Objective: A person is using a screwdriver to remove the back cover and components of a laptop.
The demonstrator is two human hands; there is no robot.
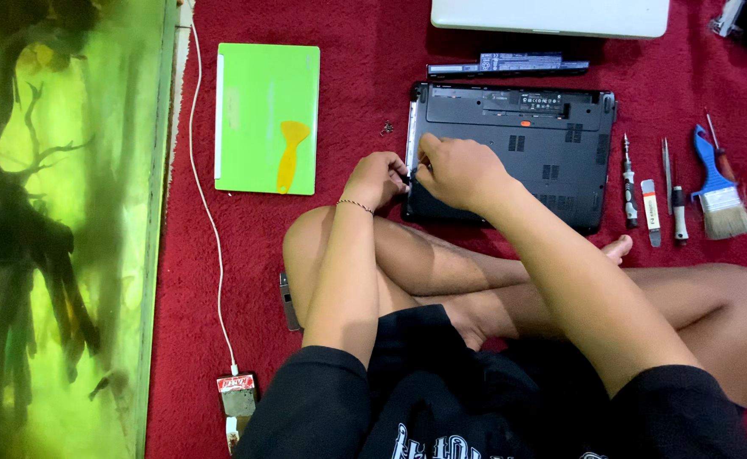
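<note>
Tools (pixel 678 191) right of laptop (pixel 526 144); mat (pixel 267 110) left.

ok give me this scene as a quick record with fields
surface: red carpet
left hand: at the left edge of the black laptop, which lies underside up
right hand: on the same edge, fingers pinched
battery: out, lying behind the laptop
tools right: screwdriver, brush
left: green mat with yellow scraper

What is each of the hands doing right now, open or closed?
Left hand: fingers curled at the left edge of the upturned black laptop; any held item cannot be told.
Right hand: closed, fingertips pinching at the same edge.
</note>
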